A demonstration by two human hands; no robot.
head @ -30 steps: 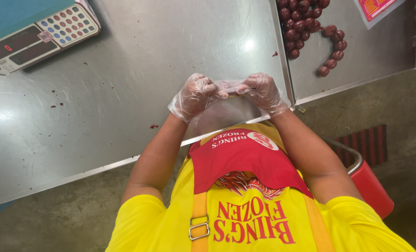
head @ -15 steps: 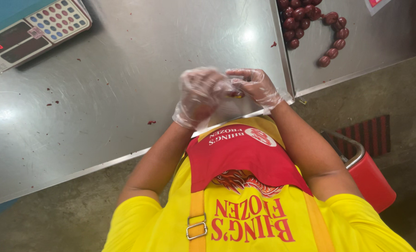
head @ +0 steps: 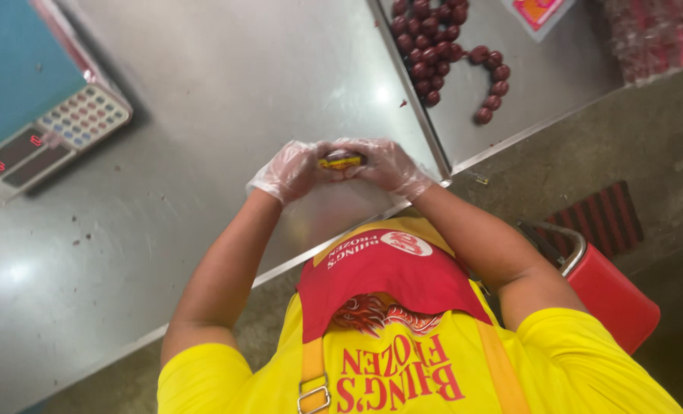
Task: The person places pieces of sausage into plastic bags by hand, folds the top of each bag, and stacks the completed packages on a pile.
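Both gloved hands meet above the near edge of the steel worktop [head: 203,92]. The left hand [head: 291,170] and right hand [head: 391,165] pinch a small yellow packet [head: 341,160] between closed fingers.

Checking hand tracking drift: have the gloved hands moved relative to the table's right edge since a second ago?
No, barely. The left hand and right hand stay pressed together just left of the table edge, as before; the scale shifts because the camera moved.
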